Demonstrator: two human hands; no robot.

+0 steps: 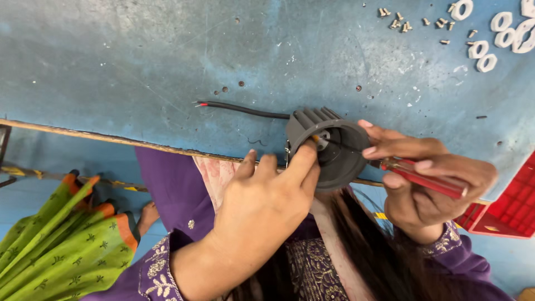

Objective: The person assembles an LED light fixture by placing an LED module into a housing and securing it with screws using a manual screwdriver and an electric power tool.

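Resting at the near edge of the blue worktable (167, 67), a dark grey finned housing (329, 146) is tipped so that its open mouth faces the person. It is steadied by the left hand (262, 209), whose fingers are curled against the rim, the thumb pressed over the lip into the cavity. A red-handled screwdriver (426, 179) is gripped in the closed right hand (432, 184), and its shaft is laid nearly level, running leftward from the handle into the mouth of the housing; the tip seems to be met by a small metal part deep inside, though that spot is shadowed. A black cable (245, 110) is trailed out of the housing's back to the left across the table. Small screws (401, 23) and white plastic rings (487, 47) are scattered well apart at the far right. A red crate (510, 209) is set just beside the right wrist, so room is tighter there than on the left.
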